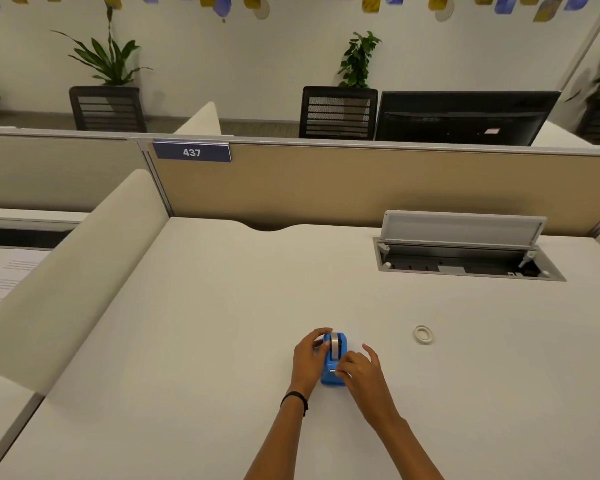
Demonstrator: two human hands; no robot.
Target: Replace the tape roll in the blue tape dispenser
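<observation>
The blue tape dispenser [332, 370] stands on the white desk [205, 341] in front of me, with a grey tape roll [335, 345] seated in its top. My left hand [307, 358] wraps the dispenser's left side, fingers curled over its far end. My right hand [359, 370] pinches at the dispenser's near end, where a small strip of tape shows by the cutter; the other fingers are spread. A thin whitish tape ring [423, 333] lies flat on the desk to the right, apart from both hands.
An open cable tray with its raised lid [465, 251] sits in the desk at the back right. A beige partition [326, 185] with the sign 437 closes the far edge. A low white divider [77, 271] borders the left side, with papers beyond it.
</observation>
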